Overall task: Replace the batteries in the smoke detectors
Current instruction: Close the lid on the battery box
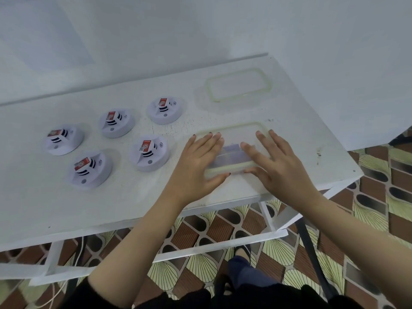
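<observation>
We stand at a white table (133,197). A clear lidded container (236,133) sits near its front right, and a second clear tray (238,85) lies behind it, apart. Our left hand (198,159) and right hand (281,166) rest flat on the lid, fingers straight and spread, thumbs against the near rim, gripping nothing. Five smoke detectors (149,153) sit in a loose cluster to the left, each with a red label. The bluish batteries (231,152) show through the lid between our hands.
</observation>
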A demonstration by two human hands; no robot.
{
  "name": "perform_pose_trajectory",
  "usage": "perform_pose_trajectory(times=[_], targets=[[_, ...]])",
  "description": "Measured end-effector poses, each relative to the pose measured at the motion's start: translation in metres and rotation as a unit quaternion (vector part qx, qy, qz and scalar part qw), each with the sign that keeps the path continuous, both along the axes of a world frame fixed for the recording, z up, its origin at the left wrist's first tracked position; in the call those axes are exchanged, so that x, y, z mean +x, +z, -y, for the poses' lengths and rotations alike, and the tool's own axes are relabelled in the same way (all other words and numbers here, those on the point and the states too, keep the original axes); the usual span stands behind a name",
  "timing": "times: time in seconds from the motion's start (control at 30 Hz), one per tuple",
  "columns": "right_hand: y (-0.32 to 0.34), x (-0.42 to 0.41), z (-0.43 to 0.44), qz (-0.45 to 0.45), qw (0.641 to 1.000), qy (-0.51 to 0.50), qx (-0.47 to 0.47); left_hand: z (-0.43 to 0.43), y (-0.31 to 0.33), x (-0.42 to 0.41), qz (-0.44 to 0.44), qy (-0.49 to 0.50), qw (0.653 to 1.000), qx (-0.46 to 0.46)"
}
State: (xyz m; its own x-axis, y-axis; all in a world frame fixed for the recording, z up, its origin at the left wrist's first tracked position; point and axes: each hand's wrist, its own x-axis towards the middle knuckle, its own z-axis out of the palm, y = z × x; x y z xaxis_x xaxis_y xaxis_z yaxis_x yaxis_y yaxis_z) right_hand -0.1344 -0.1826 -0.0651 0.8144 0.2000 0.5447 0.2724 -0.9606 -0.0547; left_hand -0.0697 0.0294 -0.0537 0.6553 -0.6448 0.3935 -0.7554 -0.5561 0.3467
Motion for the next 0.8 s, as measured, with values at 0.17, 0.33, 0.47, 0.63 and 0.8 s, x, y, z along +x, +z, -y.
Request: perform_pose_trajectory(times=[0.17,0.33,0.47,0.63,0.8], targets=[[0.016,-0.001,0.010,-0.052,0.993,0.046,0.097,-0.005,0.008,0.003,-0.072,-0.018,0.997,-0.012],[0.024,-0.006,0.028,-0.152,0.971,0.110,0.147,-0.015,0.024,0.013,-0.087,-0.006,0.996,0.001],[0.018,-0.010,0.021,-0.151,0.973,0.112,0.131,-0.013,0.022,0.001,-0.086,0.030,0.993,-0.073],[0.008,-0.014,-0.002,-0.061,0.988,0.048,0.133,0.000,0.011,-0.022,-0.113,-0.036,0.990,-0.082],[0.000,-0.017,-0.008,-0.043,0.989,0.051,0.135,0.003,0.001,-0.018,-0.066,-0.015,0.996,-0.061]])
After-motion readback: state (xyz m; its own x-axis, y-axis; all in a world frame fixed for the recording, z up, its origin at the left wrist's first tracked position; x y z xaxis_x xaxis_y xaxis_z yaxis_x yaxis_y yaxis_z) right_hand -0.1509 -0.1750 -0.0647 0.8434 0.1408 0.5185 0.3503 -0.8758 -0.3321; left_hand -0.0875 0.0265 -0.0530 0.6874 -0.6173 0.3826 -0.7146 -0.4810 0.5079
